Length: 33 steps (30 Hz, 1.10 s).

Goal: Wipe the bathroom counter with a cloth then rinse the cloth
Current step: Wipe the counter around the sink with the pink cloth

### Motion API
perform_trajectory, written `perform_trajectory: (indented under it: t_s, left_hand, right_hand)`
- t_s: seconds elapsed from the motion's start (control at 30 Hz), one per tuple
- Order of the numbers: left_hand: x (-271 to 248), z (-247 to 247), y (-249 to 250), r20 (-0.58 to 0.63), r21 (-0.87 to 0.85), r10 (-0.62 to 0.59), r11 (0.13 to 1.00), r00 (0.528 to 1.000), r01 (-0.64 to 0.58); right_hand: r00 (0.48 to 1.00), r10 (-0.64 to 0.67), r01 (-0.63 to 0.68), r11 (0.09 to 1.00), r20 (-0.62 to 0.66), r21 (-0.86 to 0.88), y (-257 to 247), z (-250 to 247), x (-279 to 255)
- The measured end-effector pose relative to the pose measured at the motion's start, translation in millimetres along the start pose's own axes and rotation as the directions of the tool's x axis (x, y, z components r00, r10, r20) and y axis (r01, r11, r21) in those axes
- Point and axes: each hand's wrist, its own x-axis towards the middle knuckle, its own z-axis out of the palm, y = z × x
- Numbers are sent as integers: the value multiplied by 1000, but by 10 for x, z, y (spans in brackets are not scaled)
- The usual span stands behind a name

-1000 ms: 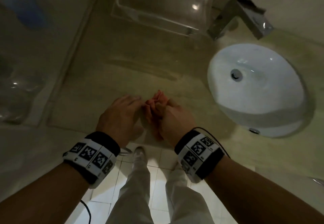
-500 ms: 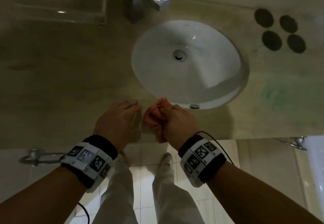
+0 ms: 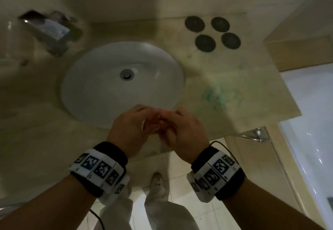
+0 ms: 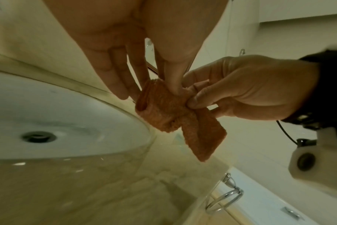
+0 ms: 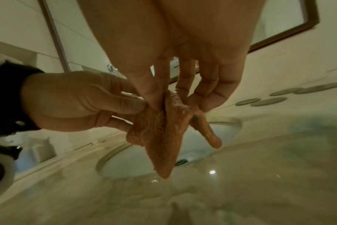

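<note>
Orange cloth [image 4: 171, 112] pinched by both left hand [image 3: 129, 127] and right hand [image 3: 185, 130], hanging above counter [image 3: 234, 78] at near rim of sink [image 3: 100, 89]. Green smear [image 3: 219, 94] just right of sink, nearer right hand; probably wiped there next.

both hands [image 3: 131, 127] [image 3: 185, 132] together – fingers pinching, forearms extended

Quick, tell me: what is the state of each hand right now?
Left hand: pinches the small orange terry cloth.
Right hand: also pinches the cloth, which hangs above the counter.
</note>
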Motion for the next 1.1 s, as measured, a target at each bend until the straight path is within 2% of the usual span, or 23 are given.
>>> perform_trajectory:
  t_s: [0.1, 0.17, 0.3, 0.53, 0.67, 0.77, 0.93, 1.03, 1.1]
  left_hand:
    - [260, 217, 183, 14, -94, -14, 995, 1000, 15]
    - [433, 334, 300, 38, -167, -66, 983, 997, 72]
    - [815, 578, 463, 171, -263, -129, 949, 977, 171]
    - [1465, 1015, 735, 342, -406, -43, 894, 939, 189]
    - [1738, 1216, 836, 389, -445, 29, 881, 921, 161]
    - [1893, 1347, 880, 409, -429, 43, 891, 912, 151]
    - [2068, 1530, 957, 450, -389, -30, 893, 892, 226]
    - [2096, 1539, 942, 356, -266, -86, 945, 930, 189]
    - [2074, 1501, 917, 275, -191, -138, 962, 951, 195]
  right_hand:
    - [997, 32, -32, 999, -67, 3, 257, -248, -2]
    - [994, 62, -63, 998, -92, -13, 417, -386, 5]
    - [980, 161, -168, 985, -116, -50, 715, -569, 57]
    - [926, 331, -351, 932, -184, -90, 1240, -865, 200]
    - [898, 395, -420, 900, -193, -113, 1498, -974, 296]
    - [890, 427, -449, 883, -161, -139, 1627, -1011, 385]
    - [896, 442, -436, 862, -37, -258, 1859, -913, 495]
    - [914, 400, -365, 883, 67, -295, 1926, -777, 503]
    - [934, 314, -257, 921, 170, -293, 1952, -715, 528]
